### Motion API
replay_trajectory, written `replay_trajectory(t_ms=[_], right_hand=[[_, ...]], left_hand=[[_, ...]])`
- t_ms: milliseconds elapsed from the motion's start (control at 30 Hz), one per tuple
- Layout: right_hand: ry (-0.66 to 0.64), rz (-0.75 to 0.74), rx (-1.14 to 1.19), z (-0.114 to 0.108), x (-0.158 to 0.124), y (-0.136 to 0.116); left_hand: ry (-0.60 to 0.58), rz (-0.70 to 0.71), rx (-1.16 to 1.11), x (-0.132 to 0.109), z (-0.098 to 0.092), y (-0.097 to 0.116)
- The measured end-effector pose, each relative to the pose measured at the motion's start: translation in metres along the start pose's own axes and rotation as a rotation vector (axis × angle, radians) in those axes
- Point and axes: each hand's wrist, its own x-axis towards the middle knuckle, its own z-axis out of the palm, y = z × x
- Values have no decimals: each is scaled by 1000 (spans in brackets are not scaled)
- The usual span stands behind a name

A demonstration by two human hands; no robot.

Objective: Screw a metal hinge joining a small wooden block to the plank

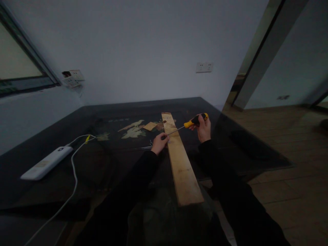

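Both my dark-sleeved arms are stretching forward over the near edge of the bench [128,153]. My right hand [203,128] is curling its fingers around the yellow-and-black handle of a screwdriver [196,120], whose shaft is slanting down to the left across a wooden board [183,167]. My left hand [159,142] is resting at the board's left edge, its fingers bunching close together at the screwdriver's tip; whether they are pinching something small I cannot tell. The board is lying lengthwise from the middle of the bench, its near end jutting past the near edge. Just left of its far end a small flat piece of wood [150,126] is lying. Toward the bench's left edge a white oblong device [47,163] is sitting, its white cable [74,167] looping and trailing over the near edge, well apart from my hands.
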Motion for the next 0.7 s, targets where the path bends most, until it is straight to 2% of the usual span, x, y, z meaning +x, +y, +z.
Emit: replay_trajectory(t_ms=[533, 700], right_hand=[[-95, -75, -24, -2, -1, -11], [-216, -90, -54, 3, 1, -24]], left_hand=[[6, -23, -2, 1, 1, 0], [9, -14, 0, 2, 2, -2]])
